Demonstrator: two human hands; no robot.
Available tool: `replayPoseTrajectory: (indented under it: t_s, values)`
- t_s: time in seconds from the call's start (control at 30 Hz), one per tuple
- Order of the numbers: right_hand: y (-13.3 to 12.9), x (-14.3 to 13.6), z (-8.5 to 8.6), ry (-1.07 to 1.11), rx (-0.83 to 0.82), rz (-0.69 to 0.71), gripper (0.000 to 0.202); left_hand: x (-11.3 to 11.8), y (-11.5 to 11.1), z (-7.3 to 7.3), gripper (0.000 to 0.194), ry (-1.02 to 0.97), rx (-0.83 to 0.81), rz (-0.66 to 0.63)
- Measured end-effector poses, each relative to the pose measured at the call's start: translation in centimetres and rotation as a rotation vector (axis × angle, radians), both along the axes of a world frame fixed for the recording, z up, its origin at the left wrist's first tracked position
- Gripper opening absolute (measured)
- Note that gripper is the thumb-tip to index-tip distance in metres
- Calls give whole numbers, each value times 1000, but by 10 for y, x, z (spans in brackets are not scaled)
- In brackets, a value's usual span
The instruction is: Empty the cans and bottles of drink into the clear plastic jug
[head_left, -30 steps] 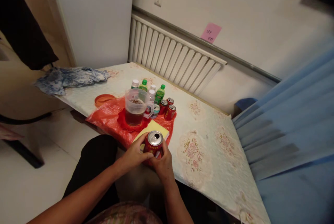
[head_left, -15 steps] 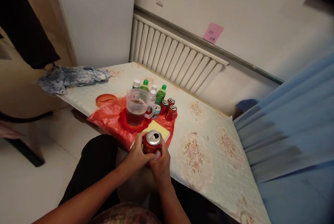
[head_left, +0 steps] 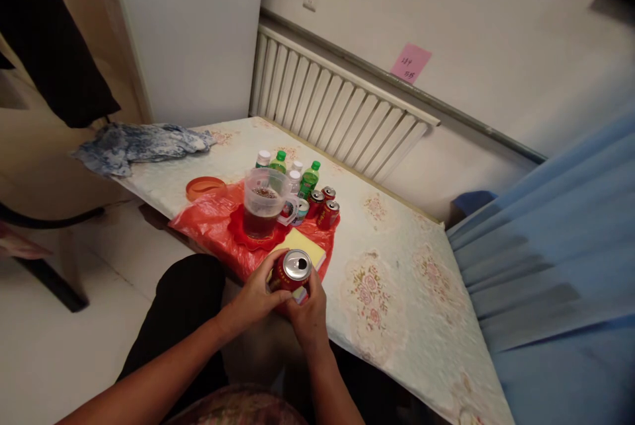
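Note:
A red can with a silver top and an opened mouth hole is held between my two hands, above the table's front edge. My left hand wraps its left side, and my right hand grips its right side. Just behind lies a yellow pad on a red plastic bag. A clear jug with brown liquid stands in a red scalloped dish. Beside the jug are several bottles, such as a green one, and several cans, such as a red one.
An orange lid lies left of the jug on the flowered tablecloth. A blue patterned cloth is at the table's left end. Behind stands a radiator; a blue curtain hangs at the right.
The can has tilted slightly to the right in my hands, and both hands still hold it. The whole view has shifted a little.

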State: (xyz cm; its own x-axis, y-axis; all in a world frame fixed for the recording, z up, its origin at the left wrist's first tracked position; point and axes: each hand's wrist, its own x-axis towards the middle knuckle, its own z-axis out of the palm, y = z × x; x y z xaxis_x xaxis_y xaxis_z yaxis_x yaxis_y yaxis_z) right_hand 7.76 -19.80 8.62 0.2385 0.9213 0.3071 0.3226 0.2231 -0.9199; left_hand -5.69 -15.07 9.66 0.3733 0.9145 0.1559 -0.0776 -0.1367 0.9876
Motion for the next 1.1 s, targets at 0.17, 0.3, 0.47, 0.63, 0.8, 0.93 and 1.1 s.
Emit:
replayPoseTrajectory:
  t_s: [0.17, 0.3, 0.47, 0.63, 0.8, 0.93, 1.1]
  values:
    - [2, -6, -2, -66, 37, -33, 74, 5, 0, -8, 76, -16, 2, 70]
    - [6, -11, -5, -108, 21, -9, 73, 3, 2, -12, 76, 12, -2, 142]
    - [16, -16, -15, -122, 5, 37, 74, -3, 6, -18, 72, 27, -41, 214]
    - [33, -7, -16, -12, -71, 161, 71, -17, 14, -21, 69, 27, -50, 251]
    - [70, 16, -8, 146, -101, 0, 53, -32, 25, -29, 71, 77, -48, 284]
    - [106, 23, 3, 185, -34, -30, 41, -38, 31, -43, 73, 81, -50, 290]
    - [143, 16, 15, 154, 1, -135, 39, -44, 36, -57, 74, 72, -83, 285]
